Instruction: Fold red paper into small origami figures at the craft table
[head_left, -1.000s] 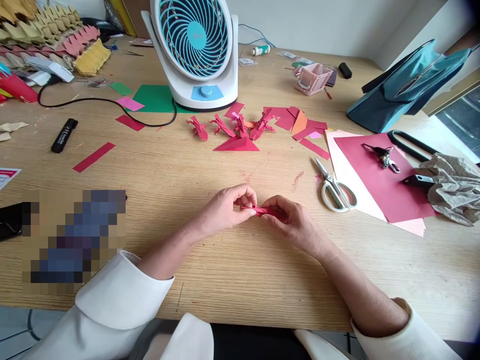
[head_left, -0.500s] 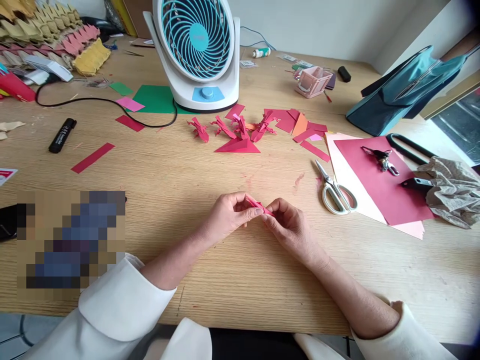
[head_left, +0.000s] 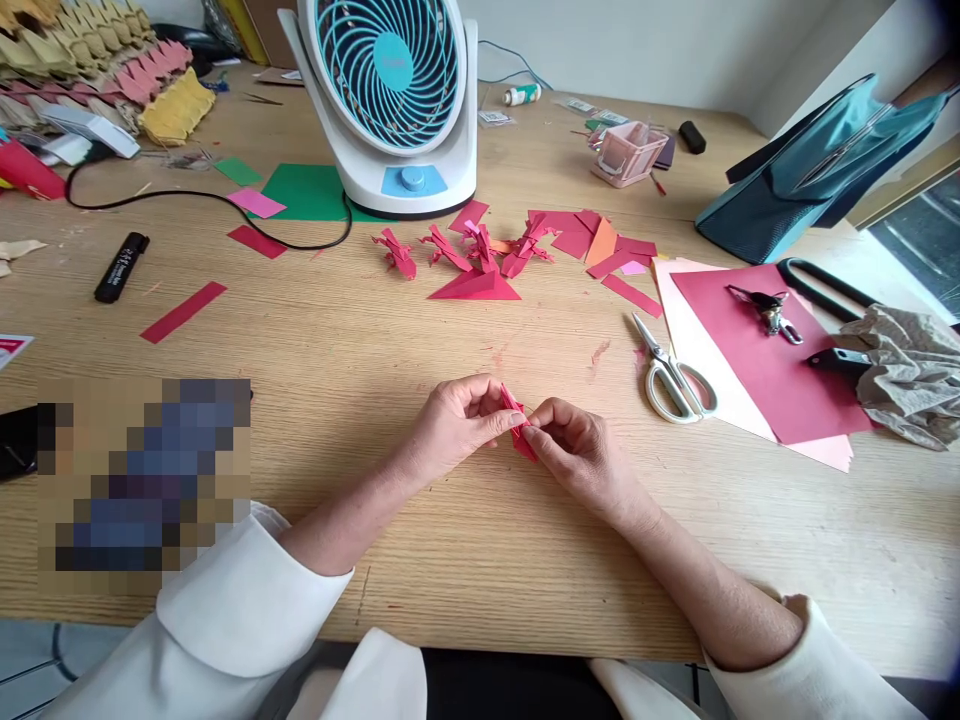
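Observation:
Between my two hands, above the near middle of the table, is a small folded piece of red paper. My left hand pinches it from the left with thumb and fingers. From the right, the thumb and forefinger of my right hand grip the same piece. The fingertips hide part of its folds, and its pointed ends stick out above and below them. Beyond my hands stand several red folded-paper figures and a larger red folded point.
White-handled scissors lie to the right, beside red sheets with keys on top. A fan stands at the back, its black cord running left. A black marker and red strips lie left.
The folded paper has turned in my fingers, from lying nearly along the line between my hands to a steeper slant. Both hands still hold it. The view has shifted slightly.

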